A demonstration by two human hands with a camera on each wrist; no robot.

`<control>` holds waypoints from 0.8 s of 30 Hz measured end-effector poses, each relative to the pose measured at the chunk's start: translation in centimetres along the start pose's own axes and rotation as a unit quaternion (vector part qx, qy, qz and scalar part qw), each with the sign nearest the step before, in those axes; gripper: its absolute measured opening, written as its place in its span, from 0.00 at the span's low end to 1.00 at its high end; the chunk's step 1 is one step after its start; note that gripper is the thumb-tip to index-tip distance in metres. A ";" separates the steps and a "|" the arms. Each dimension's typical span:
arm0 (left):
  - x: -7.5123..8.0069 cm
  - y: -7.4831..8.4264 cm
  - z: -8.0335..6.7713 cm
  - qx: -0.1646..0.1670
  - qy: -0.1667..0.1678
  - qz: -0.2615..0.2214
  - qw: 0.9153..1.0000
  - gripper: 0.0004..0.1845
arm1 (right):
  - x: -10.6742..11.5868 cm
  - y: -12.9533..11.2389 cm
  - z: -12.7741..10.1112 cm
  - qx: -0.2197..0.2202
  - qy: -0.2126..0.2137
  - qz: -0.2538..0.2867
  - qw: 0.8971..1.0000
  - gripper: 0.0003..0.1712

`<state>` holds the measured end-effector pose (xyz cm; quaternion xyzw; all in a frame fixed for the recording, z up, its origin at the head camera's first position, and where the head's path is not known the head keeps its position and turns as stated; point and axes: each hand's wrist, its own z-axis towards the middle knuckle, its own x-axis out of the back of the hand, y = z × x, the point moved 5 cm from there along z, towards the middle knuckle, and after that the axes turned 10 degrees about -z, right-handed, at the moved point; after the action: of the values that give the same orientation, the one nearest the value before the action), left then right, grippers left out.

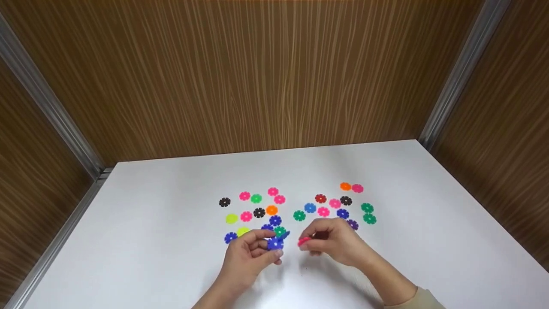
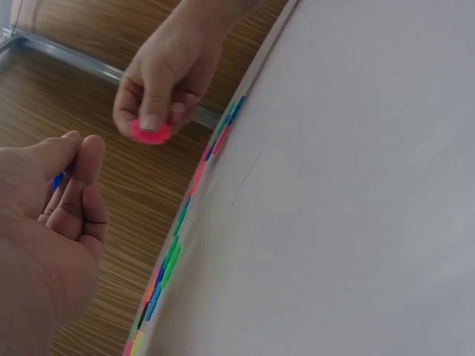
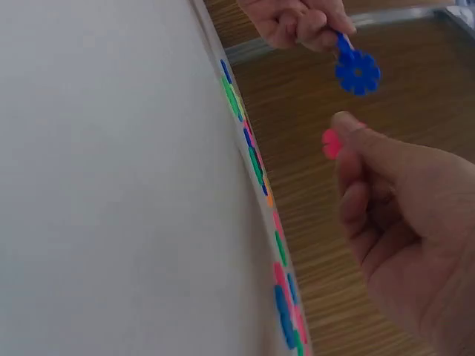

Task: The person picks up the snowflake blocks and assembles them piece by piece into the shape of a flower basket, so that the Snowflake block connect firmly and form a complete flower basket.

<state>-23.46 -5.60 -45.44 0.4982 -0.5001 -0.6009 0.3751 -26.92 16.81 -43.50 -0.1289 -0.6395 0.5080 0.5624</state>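
My left hand pinches a small piece made of blue snowflake discs, seen in the right wrist view as a blue disc joined edge-on to another. My right hand pinches a pink disc by its rim, a few centimetres right of the blue piece. In the left wrist view the pink disc shows below the right hand's fingertips. Both hands hover just above the white table, near its front middle.
Many loose snowflake discs lie flat behind the hands in two groups: a left cluster and a right cluster, in pink, green, blue, orange, black, yellow, purple. Wooden walls with metal corner strips enclose the table on three sides.
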 end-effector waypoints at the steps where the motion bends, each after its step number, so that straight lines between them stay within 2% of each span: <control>1: -0.1 0.1 -0.1 -0.005 -0.001 0.003 1.000 0.22 | -0.3 -0.8 0.0 0.018 0.000 0.025 1.000 0.05; 3: -0.2 0.2 -0.2 -0.013 -0.001 0.008 1.000 0.22 | -0.8 -2.0 0.0 0.050 0.003 0.055 0.997 0.06; 5: -0.4 0.3 -0.3 -0.021 -0.005 0.008 1.000 0.22 | -1.1 -2.8 -0.1 0.063 0.013 0.064 0.996 0.07; 10: -0.7 0.4 -0.5 -0.032 -0.008 -0.004 0.999 0.20 | -1.4 -3.1 -0.3 0.039 0.043 0.067 0.996 0.06; 18: -0.9 0.1 -0.5 -0.015 0.001 -0.012 1.000 0.19 | -1.7 -2.5 -0.1 -0.004 0.041 0.088 0.995 0.05; 24: -0.8 0.4 -0.6 -0.018 -0.010 -0.015 1.000 0.20 | -1.4 -2.2 -0.2 0.017 0.036 0.094 0.995 0.07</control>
<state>-22.74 -5.05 -44.85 0.4922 -0.4856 -0.6204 0.3701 -25.38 14.93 -42.62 -0.1972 -0.5950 0.5643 0.5373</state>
